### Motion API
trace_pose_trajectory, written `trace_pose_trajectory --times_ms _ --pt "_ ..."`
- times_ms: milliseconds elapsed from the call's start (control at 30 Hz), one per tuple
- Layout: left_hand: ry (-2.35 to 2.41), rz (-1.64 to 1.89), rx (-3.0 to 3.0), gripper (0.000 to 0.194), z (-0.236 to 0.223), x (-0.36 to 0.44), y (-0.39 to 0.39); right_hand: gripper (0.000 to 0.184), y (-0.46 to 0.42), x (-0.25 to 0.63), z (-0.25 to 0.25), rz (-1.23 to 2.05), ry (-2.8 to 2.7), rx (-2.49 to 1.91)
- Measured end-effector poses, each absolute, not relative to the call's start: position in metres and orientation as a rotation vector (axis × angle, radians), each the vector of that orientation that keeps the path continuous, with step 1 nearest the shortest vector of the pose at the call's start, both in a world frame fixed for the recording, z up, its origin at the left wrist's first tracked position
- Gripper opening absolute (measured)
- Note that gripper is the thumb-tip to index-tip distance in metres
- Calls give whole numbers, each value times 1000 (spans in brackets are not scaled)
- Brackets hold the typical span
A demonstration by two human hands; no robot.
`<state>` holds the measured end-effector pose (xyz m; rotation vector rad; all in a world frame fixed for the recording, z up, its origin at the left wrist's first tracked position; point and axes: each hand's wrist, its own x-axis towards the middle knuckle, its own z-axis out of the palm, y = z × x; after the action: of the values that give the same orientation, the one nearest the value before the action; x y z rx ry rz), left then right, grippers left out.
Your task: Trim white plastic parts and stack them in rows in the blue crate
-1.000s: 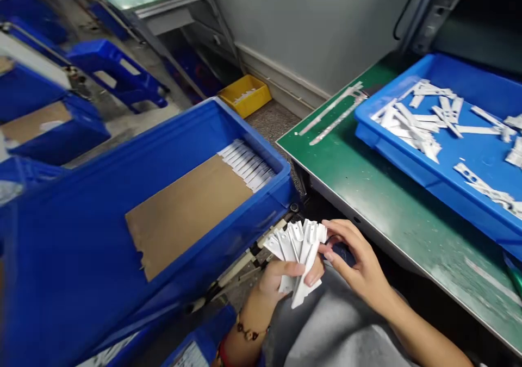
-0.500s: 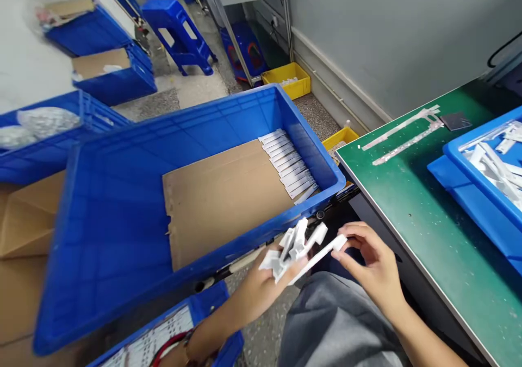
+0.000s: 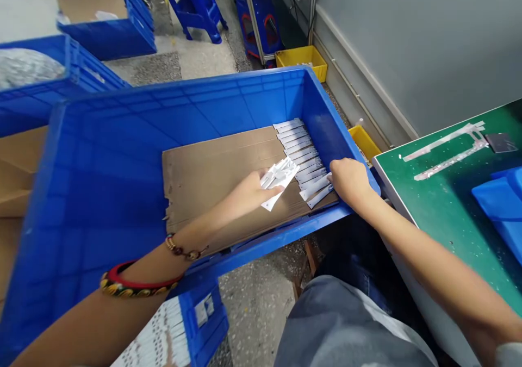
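Observation:
My left hand is closed around a bundle of white plastic pieces, held over the cardboard sheet in the large blue bin. At the bin's near right corner, my right hand is closed, its fingertips at the end of a white plastic strip; the fingers partly hide that end. A row of similar white strips lies side by side along the bin's right wall, on the cardboard. The nearest strips lie at a slant to the others.
On the right, a green table carries taped marks and a blue plastic thing. A smaller blue crate of white pieces stands below the bin. Yellow bins and a blue stool are behind it.
Both hands have moved forward from near my lap into the large bin. The left still carries the bundle; the right has reached the near end of the strip row. The view has shifted too.

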<state>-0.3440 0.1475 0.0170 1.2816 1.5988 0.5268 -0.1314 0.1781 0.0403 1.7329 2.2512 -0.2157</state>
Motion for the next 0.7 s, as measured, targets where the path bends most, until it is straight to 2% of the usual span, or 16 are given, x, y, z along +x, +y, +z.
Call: trace_pose_trajectory --times_ms 100,300,467,700 --pt "1560 602 1305 30 7 -351 145 21 197 -146 27 -135 2220 1507" --pt "1649 506 1528 12 7 -352 146 29 209 -153 7 -123 2192 1137" --pt "1716 261 1809 18 15 -346 137 24 206 -148 -8 -204 2100 950" --pt "1708 204 1873 22 15 -343 137 26 201 -145 -40 -245 2074 816"
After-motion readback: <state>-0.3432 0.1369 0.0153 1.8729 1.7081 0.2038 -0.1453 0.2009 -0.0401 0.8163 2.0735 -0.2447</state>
